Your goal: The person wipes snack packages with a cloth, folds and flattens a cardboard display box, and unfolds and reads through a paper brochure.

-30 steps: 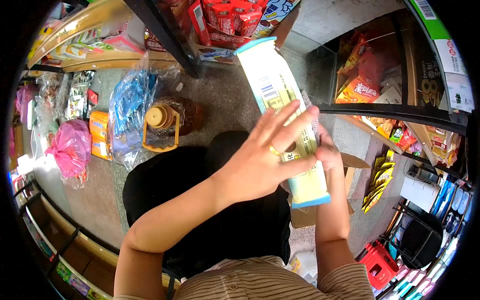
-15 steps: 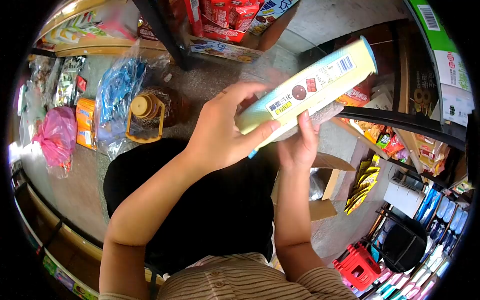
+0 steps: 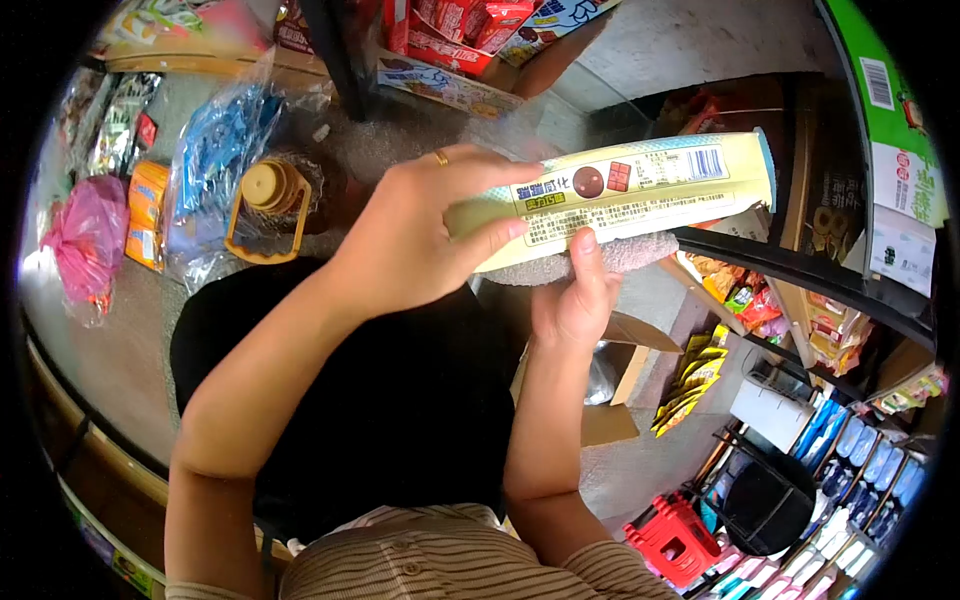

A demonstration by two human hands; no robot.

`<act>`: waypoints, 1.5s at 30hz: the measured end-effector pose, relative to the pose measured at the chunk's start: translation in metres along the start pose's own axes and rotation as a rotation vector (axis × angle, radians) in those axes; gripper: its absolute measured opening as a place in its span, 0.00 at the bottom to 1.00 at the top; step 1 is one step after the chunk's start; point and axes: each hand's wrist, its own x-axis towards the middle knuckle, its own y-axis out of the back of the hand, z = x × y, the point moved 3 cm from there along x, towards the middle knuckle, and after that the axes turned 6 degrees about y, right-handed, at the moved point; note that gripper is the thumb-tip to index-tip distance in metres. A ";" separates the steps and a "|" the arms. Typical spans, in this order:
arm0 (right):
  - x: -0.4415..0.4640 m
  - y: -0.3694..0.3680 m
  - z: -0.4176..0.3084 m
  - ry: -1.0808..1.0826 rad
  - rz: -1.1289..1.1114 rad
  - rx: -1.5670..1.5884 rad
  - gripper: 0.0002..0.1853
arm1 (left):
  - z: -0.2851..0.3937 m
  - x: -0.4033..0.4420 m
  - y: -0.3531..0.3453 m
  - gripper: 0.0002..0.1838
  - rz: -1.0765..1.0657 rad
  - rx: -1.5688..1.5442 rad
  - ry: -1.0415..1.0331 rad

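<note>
A long pale yellow snack package (image 3: 650,190) with light blue ends lies across my hands, its printed side with a barcode facing up. My left hand (image 3: 405,230) is closed around its left end, fingers over the far edge and thumb on the near side. Beneath the package, a fuzzy grey cloth (image 3: 640,253) presses along its lower edge. My right hand (image 3: 575,300) grips that cloth from below, thumb upright against the package's near edge. Most of the right fingers are hidden behind the cloth and package.
A carton of red packets (image 3: 450,80) stands ahead. On the floor to the left are a large oil bottle (image 3: 265,190), a blue plastic-wrapped bundle (image 3: 220,140) and a pink bag (image 3: 85,240). Yellow packets (image 3: 692,380), an open cardboard box (image 3: 612,425) and a red stool (image 3: 675,540) are right.
The package has swung from a steep slant to nearly level, its right end lowering. Both hands keep hold, and the cloth now shows more along the lower edge. The view has shifted slightly.
</note>
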 end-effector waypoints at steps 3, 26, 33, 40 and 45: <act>-0.001 0.003 0.003 0.004 -0.012 -0.010 0.29 | -0.002 0.000 0.004 0.14 -0.023 -0.037 0.049; 0.002 -0.021 0.002 -0.036 -0.055 0.069 0.37 | -0.010 0.002 0.008 0.05 0.054 -0.149 0.299; 0.002 -0.019 0.005 -0.024 -0.054 0.071 0.37 | -0.012 0.002 0.008 0.06 0.044 -0.169 0.314; -0.001 -0.016 0.004 -0.030 -0.057 0.071 0.36 | -0.012 0.002 0.006 0.06 0.040 -0.129 0.315; -0.002 -0.011 0.006 -0.065 -0.015 0.051 0.36 | -0.013 0.002 0.005 0.06 0.041 -0.144 0.295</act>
